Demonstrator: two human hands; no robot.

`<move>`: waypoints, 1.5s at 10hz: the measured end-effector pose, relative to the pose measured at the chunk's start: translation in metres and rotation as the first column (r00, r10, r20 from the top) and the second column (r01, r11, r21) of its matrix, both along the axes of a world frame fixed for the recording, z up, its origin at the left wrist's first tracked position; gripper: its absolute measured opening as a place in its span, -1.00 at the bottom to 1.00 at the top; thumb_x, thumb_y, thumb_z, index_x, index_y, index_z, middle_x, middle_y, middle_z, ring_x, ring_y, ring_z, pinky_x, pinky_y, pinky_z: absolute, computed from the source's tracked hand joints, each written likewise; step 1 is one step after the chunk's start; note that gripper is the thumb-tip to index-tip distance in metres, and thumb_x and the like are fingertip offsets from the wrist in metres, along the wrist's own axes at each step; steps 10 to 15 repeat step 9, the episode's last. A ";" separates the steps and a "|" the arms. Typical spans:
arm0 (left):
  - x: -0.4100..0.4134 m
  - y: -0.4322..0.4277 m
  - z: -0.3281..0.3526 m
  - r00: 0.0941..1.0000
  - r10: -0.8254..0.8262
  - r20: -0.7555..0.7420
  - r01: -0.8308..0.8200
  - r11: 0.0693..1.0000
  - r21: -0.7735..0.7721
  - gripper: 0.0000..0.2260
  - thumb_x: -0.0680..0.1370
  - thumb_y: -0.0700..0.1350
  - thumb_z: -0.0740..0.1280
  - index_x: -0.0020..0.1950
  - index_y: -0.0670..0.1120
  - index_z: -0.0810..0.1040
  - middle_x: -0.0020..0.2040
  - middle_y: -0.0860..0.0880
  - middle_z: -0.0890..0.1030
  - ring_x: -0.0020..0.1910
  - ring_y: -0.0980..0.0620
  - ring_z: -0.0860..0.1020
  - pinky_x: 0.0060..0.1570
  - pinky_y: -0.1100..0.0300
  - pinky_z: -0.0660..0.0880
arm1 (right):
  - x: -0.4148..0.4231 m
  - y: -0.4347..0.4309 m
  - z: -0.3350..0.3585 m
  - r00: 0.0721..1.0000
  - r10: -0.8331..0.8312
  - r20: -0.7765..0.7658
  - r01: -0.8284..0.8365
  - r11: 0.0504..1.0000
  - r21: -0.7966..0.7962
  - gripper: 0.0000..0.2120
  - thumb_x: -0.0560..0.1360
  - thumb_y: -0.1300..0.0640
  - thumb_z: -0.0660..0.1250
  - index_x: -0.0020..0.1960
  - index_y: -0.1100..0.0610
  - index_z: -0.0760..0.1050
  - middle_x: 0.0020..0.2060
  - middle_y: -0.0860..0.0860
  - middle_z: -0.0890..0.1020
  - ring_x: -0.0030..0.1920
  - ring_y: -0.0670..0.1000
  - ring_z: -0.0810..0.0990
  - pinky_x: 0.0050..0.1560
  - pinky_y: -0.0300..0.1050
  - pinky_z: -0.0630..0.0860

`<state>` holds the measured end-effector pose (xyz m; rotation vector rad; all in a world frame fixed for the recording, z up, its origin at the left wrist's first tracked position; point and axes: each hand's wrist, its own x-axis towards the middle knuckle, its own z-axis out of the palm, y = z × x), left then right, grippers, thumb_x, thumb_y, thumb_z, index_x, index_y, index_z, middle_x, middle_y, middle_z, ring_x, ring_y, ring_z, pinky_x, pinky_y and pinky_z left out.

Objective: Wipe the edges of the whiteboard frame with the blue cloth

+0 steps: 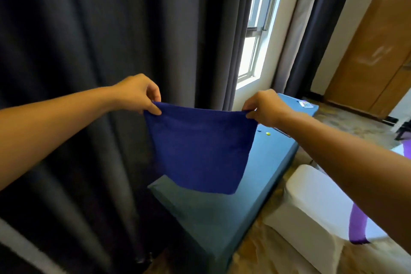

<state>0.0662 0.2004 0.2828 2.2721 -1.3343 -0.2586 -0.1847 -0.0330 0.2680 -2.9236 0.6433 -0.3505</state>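
The blue cloth hangs flat in the air at the centre of the view, stretched between both hands. My left hand pinches its top left corner. Its top right corner is pinched by my right hand. The cloth hangs over a long blue bench and hides part of it. No whiteboard or frame can be made out; a thin strip lies on the bench just under my right wrist, mostly hidden.
Dark grey curtains fill the left and back. A bright window shows behind them. Small round yellow and blue pieces lie on the bench. A white seat with a purple stripe stands at the right, a wooden cabinet beyond.
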 end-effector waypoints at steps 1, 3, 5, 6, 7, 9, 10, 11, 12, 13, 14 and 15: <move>0.017 -0.027 -0.009 0.990 0.111 0.082 -0.102 0.989 -0.105 -0.80 0.26 -0.17 0.57 -0.38 -0.02 0.55 -0.45 0.07 0.56 -0.44 0.12 0.48 -0.38 0.21 0.40 | 0.035 -0.033 0.002 0.997 0.073 0.023 -0.073 0.997 -0.017 -0.81 0.43 0.40 0.36 -0.08 0.19 0.68 -0.18 0.12 0.68 -0.21 0.12 0.62 -0.11 0.03 0.60; -0.011 -0.011 -0.101 0.993 0.103 0.057 -0.093 0.982 -0.163 -0.66 0.21 -0.23 0.56 -0.44 0.09 0.43 -0.46 0.10 0.46 -0.42 0.22 0.45 -0.40 0.41 0.29 | 0.034 -0.089 -0.074 0.956 0.222 0.190 -0.247 0.962 0.121 -0.84 0.40 0.37 0.43 -0.11 0.16 0.69 -0.29 0.00 0.66 -0.31 0.04 0.57 -0.18 -0.22 0.40; -0.142 -0.035 -0.325 0.890 0.361 -0.277 -0.315 0.928 0.197 -0.81 0.27 -0.40 0.33 -0.33 -0.10 0.52 -0.32 0.12 0.43 -0.25 0.04 0.51 -0.24 0.20 0.37 | -0.012 -0.124 -0.283 0.890 0.372 -0.264 -0.262 0.890 0.373 -0.77 0.38 0.33 0.36 -0.11 0.06 0.69 -0.14 0.04 0.72 -0.07 0.14 0.66 -0.05 -0.06 0.53; -0.211 -0.061 -0.397 0.753 0.571 -0.328 -0.441 0.807 0.393 -0.81 0.32 -0.39 0.27 -0.27 -0.11 0.55 -0.28 0.07 0.45 -0.17 -0.01 0.52 -0.23 0.20 0.29 | -0.040 -0.148 -0.354 0.688 0.489 -0.536 -0.301 0.865 0.402 -0.77 0.33 0.17 0.32 -0.06 -0.01 0.63 -0.12 -0.02 0.68 -0.04 0.09 0.60 -0.05 -0.10 0.47; -0.255 -0.076 -0.415 0.676 0.670 -0.308 -0.490 0.720 0.491 -0.77 0.29 -0.37 0.24 -0.25 -0.07 0.55 -0.31 0.13 0.35 -0.14 -0.05 0.52 -0.21 0.12 0.29 | -0.050 -0.170 -0.376 0.573 0.558 -0.600 -0.419 0.829 0.371 -0.80 0.38 0.08 0.29 -0.02 -0.01 0.59 -0.11 -0.04 0.65 -0.03 0.05 0.54 -0.06 -0.08 0.44; -0.285 -0.097 -0.407 0.662 0.696 -0.279 -0.367 0.625 0.689 -0.82 0.40 -0.27 0.24 -0.24 0.02 0.49 -0.27 0.11 0.39 -0.13 0.04 0.51 -0.16 0.18 0.40 | -0.039 -0.218 -0.386 0.259 0.723 -0.640 -0.428 0.680 0.595 -0.63 0.37 0.28 0.23 0.07 0.01 0.62 0.01 -0.04 0.68 0.04 0.04 0.61 0.03 -0.18 0.50; -0.285 -0.097 -0.407 0.662 0.696 -0.279 -0.367 0.625 0.689 -0.82 0.40 -0.27 0.24 -0.24 0.02 0.49 -0.27 0.11 0.39 -0.13 0.04 0.51 -0.16 0.18 0.40 | -0.039 -0.218 -0.386 0.259 0.723 -0.640 -0.428 0.680 0.595 -0.63 0.37 0.28 0.23 0.07 0.01 0.62 0.01 -0.04 0.68 0.04 0.04 0.61 0.03 -0.18 0.50; -0.285 -0.097 -0.407 0.662 0.696 -0.279 -0.367 0.625 0.689 -0.82 0.40 -0.27 0.24 -0.24 0.02 0.49 -0.27 0.11 0.39 -0.13 0.04 0.51 -0.16 0.18 0.40 | -0.039 -0.218 -0.386 0.259 0.723 -0.640 -0.428 0.680 0.595 -0.63 0.37 0.28 0.23 0.07 0.01 0.62 0.01 -0.04 0.68 0.04 0.04 0.61 0.03 -0.18 0.50; -0.285 -0.097 -0.407 0.662 0.696 -0.279 -0.367 0.625 0.689 -0.82 0.40 -0.27 0.24 -0.24 0.02 0.49 -0.27 0.11 0.39 -0.13 0.04 0.51 -0.16 0.18 0.40 | -0.039 -0.218 -0.386 0.259 0.723 -0.640 -0.428 0.680 0.595 -0.63 0.37 0.28 0.23 0.07 0.01 0.62 0.01 -0.04 0.68 0.04 0.04 0.61 0.03 -0.18 0.50; -0.285 -0.097 -0.407 0.662 0.696 -0.279 -0.367 0.625 0.689 -0.82 0.40 -0.27 0.24 -0.24 0.02 0.49 -0.27 0.11 0.39 -0.13 0.04 0.51 -0.16 0.18 0.40 | -0.039 -0.218 -0.386 0.259 0.723 -0.640 -0.428 0.680 0.595 -0.63 0.37 0.28 0.23 0.07 0.01 0.62 0.01 -0.04 0.68 0.04 0.04 0.61 0.03 -0.18 0.50; -0.285 -0.097 -0.407 0.662 0.696 -0.279 -0.367 0.625 0.689 -0.82 0.40 -0.27 0.24 -0.24 0.02 0.49 -0.27 0.11 0.39 -0.13 0.04 0.51 -0.16 0.18 0.40 | -0.039 -0.218 -0.386 0.259 0.723 -0.640 -0.428 0.680 0.595 -0.63 0.37 0.28 0.23 0.07 0.01 0.62 0.01 -0.04 0.68 0.04 0.04 0.61 0.03 -0.18 0.50; -0.285 -0.097 -0.407 0.662 0.696 -0.279 -0.367 0.625 0.689 -0.82 0.40 -0.27 0.24 -0.24 0.02 0.49 -0.27 0.11 0.39 -0.13 0.04 0.51 -0.16 0.18 0.40 | -0.039 -0.218 -0.386 0.259 0.723 -0.640 -0.428 0.680 0.595 -0.63 0.37 0.28 0.23 0.07 0.01 0.62 0.01 -0.04 0.68 0.04 0.04 0.61 0.03 -0.18 0.50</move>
